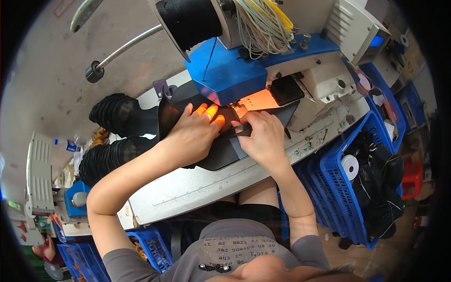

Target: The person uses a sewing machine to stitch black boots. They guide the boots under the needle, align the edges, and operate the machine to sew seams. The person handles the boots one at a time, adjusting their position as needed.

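Observation:
A black flat piece of material (218,155) lies on the bed of a blue and white sewing machine (230,75), partly under its lit needle area. My left hand (195,134) rests on the piece with its fingers spread, left of the needle. Three of its fingertips glow yellow-orange; whether from covers or the lamp I cannot tell. Just right of the needle, my right hand (264,136) pinches the edge of the piece between thumb and fingers. Stacks of black curved pieces (115,152) stand at the left on the table.
A large black thread spool (190,21) and a bundle of pale cords (263,28) sit above the machine. A black phone-like slab (286,90) lies right of the needle. Blue crate (336,181) holding black items stands at the right. A ruler scale (202,185) marks the table's front.

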Demonstrator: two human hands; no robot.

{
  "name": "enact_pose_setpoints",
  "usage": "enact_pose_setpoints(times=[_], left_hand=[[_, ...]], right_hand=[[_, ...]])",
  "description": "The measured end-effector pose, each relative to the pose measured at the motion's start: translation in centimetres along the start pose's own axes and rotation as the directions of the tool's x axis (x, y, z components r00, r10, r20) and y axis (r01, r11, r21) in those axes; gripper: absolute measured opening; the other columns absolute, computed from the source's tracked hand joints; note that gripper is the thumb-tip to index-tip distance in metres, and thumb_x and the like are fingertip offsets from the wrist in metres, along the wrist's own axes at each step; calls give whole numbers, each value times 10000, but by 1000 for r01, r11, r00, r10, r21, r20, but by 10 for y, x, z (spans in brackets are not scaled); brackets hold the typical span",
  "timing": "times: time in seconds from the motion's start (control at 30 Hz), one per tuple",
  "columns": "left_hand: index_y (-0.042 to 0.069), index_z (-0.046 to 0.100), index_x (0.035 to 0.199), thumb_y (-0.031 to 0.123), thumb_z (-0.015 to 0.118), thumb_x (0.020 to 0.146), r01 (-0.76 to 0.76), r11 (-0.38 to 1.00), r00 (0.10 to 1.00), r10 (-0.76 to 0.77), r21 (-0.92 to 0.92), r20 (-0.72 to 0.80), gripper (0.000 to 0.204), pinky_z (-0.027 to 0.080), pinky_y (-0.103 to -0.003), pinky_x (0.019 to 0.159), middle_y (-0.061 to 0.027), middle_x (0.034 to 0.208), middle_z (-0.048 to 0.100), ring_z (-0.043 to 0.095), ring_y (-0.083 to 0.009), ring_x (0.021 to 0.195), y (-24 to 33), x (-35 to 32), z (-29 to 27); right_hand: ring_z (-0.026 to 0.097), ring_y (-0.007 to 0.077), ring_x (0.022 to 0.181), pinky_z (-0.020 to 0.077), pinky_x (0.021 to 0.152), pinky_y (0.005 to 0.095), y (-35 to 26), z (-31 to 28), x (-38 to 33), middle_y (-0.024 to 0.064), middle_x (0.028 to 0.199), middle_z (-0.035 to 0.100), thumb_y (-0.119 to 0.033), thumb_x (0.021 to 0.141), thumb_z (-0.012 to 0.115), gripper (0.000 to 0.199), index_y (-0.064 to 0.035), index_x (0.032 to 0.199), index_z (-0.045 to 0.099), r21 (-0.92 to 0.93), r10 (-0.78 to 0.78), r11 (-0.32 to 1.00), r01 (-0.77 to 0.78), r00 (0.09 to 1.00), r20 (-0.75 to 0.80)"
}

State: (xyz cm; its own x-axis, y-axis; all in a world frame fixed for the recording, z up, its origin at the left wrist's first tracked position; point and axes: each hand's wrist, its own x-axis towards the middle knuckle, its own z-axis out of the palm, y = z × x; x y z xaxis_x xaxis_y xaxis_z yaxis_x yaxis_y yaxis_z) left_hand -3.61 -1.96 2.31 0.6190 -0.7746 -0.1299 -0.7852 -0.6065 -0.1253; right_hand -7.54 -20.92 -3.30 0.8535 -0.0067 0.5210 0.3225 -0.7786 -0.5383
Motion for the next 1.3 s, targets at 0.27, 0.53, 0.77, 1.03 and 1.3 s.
enact_pose_setpoints(times=[0.27,0.53,0.77,1.03,1.3], left_hand=[[29,606,1251,307,588,923,-110,985,990,120,134,-75,430,431,-351,773,-133,1175,603,580,-271,882,-10,-8,4],[71,610,1267,334,599,909,-125,990,979,134,69,-155,443,439,-354,765,-117,1224,609,564,-272,875,-12,-13,11],[108,602,1283,311,589,905,-123,983,981,141,139,-133,430,454,-355,799,-95,1257,599,568,-284,1012,-15,-11,16],[210,560,1346,308,525,931,-115,971,991,125,210,-37,427,457,-348,784,-98,1262,612,599,-288,977,-21,-7,17],[303,488,1416,294,503,947,-85,945,991,112,315,-70,470,470,-346,798,-60,1063,683,618,-281,983,-28,0,12]], right_hand=[[613,290,706,428,652,423,3,5,-2,93,685,623,-155,786,691,131,-59,748,611,-4,-22,1000,22,999,-28],[599,273,674,419,634,414,3,7,-3,62,664,606,-147,777,700,141,-77,730,587,2,-44,999,45,996,-79],[594,260,673,420,636,404,2,6,-4,49,682,618,-156,776,706,129,-81,752,603,-7,-47,999,47,995,-86],[615,260,696,431,643,393,9,1,-4,56,733,655,-100,721,687,96,-69,804,648,34,-119,992,124,987,-107],[552,234,538,375,538,348,27,-6,-6,61,611,598,-65,761,741,95,-48,724,655,43,-158,984,172,962,-221]])
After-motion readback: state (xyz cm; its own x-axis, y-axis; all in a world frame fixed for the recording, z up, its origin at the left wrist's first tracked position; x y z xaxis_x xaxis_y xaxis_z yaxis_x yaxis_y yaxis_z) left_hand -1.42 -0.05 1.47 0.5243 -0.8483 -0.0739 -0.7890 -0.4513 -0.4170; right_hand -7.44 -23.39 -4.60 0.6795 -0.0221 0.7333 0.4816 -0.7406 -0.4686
